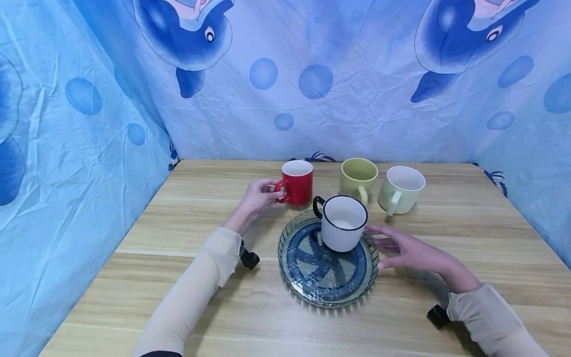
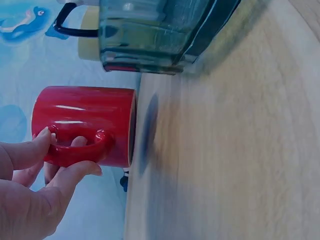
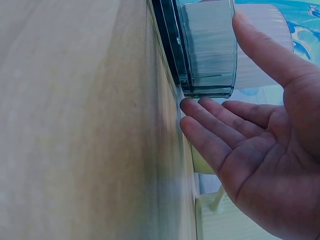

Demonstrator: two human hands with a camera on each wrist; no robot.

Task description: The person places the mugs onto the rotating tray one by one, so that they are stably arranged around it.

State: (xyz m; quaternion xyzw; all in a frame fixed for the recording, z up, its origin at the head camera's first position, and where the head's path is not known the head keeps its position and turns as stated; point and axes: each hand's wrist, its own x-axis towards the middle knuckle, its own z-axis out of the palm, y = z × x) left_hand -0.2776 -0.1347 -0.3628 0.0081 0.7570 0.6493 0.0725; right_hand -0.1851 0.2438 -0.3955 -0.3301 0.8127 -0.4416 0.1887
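Note:
My left hand (image 1: 262, 194) pinches the handle of a red mug (image 1: 300, 186) with a white inside. In the left wrist view the red mug (image 2: 85, 120) appears upright and slightly off the tabletop, its shadow apart from its base. A clear greenish glass dish (image 1: 327, 297) with a blue pattern stands right of it. Inside the dish is a white mug (image 1: 341, 228) with black rim and handle. At the dish's right side my right hand (image 1: 403, 249) has its fingers spread and holds nothing. Its fingertips (image 3: 192, 107) are close to the glass wall; contact is unclear.
Behind the dish stand an olive-green mug (image 1: 352, 186) and a pale green mug (image 1: 401, 191), handles toward me. All rest on a wood-grain table (image 1: 232, 317). Blue curtains (image 1: 348, 129) with whale prints rise behind and beside it.

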